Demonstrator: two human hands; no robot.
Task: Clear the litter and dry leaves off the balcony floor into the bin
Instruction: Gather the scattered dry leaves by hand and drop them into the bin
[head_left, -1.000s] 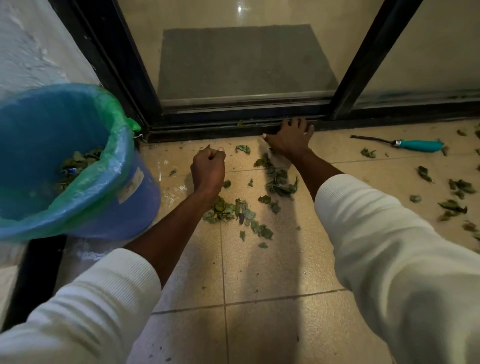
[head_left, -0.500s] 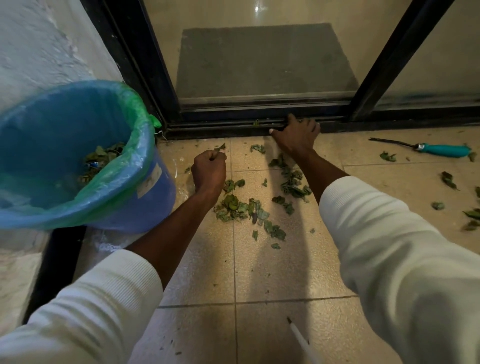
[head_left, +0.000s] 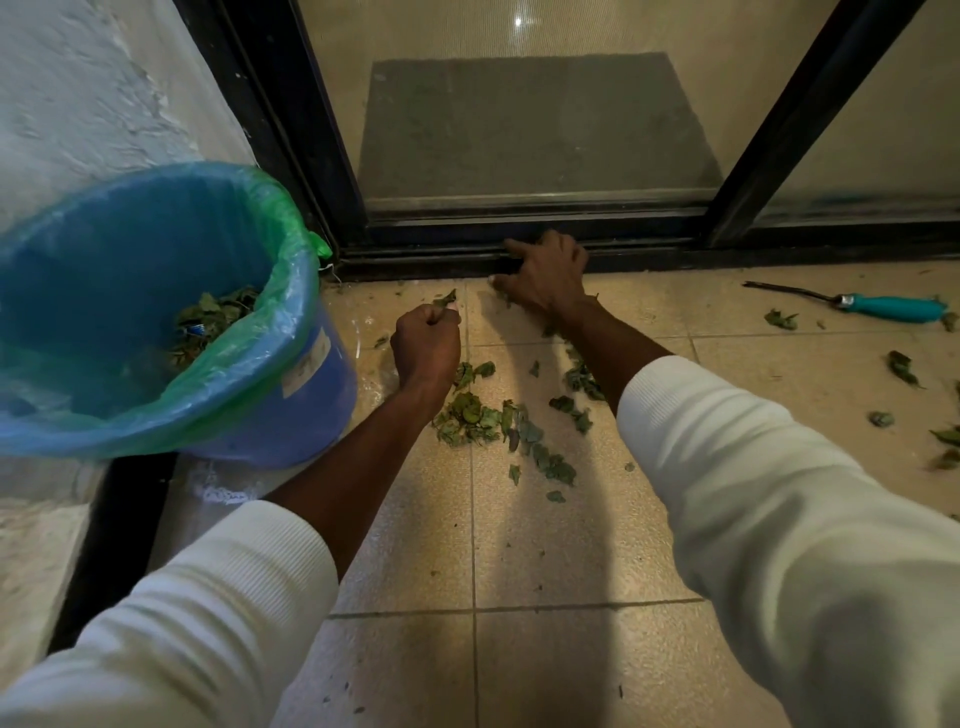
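Observation:
Dry green leaves (head_left: 470, 415) lie scattered on the beige tiled balcony floor (head_left: 545, 545) between my arms. My left hand (head_left: 427, 343) is a closed fist low over the tiles, pinching a small leaf (head_left: 445, 300) that sticks out at its top. My right hand (head_left: 545, 275) rests spread on the floor against the black door track (head_left: 415, 257), fingers reaching into the groove. The blue bin (head_left: 291, 395) with a green liner stands at the left, tilted toward me, with leaves and litter inside.
A teal-handled tool (head_left: 883, 307) lies on the floor at the right. More loose leaves (head_left: 901, 366) are strewn near the right edge. A sliding glass door (head_left: 519, 130) closes off the far side, and a white wall (head_left: 93, 104) stands at the left.
The view has shifted so the bin and hands sit further right and nearer. My right hand has curled tighter against the door track; my left fist keeps its leaf.

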